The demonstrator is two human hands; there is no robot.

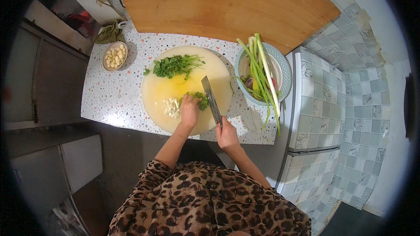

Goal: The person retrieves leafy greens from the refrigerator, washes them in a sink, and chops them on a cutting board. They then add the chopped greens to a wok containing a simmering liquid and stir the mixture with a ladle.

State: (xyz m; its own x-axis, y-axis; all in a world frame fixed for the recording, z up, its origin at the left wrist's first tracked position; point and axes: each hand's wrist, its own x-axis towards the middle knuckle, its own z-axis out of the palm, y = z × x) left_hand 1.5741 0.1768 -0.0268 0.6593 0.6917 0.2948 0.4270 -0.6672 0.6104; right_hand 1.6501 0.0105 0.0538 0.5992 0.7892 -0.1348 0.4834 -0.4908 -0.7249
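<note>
On a round cutting board (216, 68), my left hand (190, 111) holds down a small bunch of cilantro-like greens (202, 101). My right hand (227, 133) grips the handle of a kitchen knife (211, 98). Its blade stands over the board, just right of the bunched leaves, with its edge turned downward. Beside my left hand lies a pile of chopped white pieces (172, 107), likely garlic. A larger heap of leafy herbs (175, 65) with thin stems rests toward the far side of the board. My left fingertips are partly hidden among the leaves.
A bowl of peeled garlic cloves (115, 56) stands at the left on the speckled counter (108, 101). To the right, a blue plastic basket (286, 72) holds long green onions (262, 62). A wooden panel (223, 6) rises behind, and a tile-patterned refrigerator-like cabinet (318, 105) borders the right.
</note>
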